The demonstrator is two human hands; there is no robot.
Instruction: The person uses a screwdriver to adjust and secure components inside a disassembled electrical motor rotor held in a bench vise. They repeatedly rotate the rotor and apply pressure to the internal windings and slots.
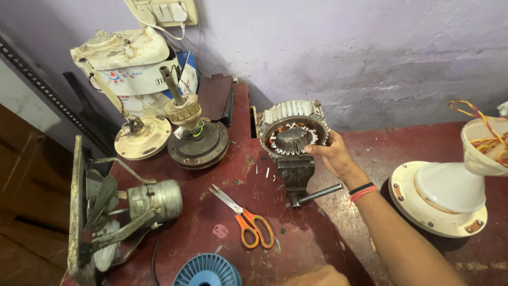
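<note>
At our far left, about nine o'clock on the dark red table point(211, 180), we see an exhaust fan point(114, 212) lying on its side, its grey motor housing pointing toward the centre. Beyond it, near eleven o'clock, stand a cream fan base point(143, 137) and a dark round motor point(198, 143) with an upright shaft. Toward the middle lie orange-handled scissors point(248, 220), blades open and pointing to ten o'clock, and at six o'clock a blue spool point(206, 271) is cut off by the frame's edge. Beside the spool our left hand point(315, 276) barely shows at the bottom; we cannot tell how it is held. Just past centre, a motor stator point(292, 130) with copper windings sits on top of a small bench vise point(296, 177). Our right hand point(333, 153) grips the stator's rim at its four o'clock side, thumb on the front face and fingers curled behind. At three o'clock rests a cream fan canopy point(444, 198) with coloured wires above.
</note>
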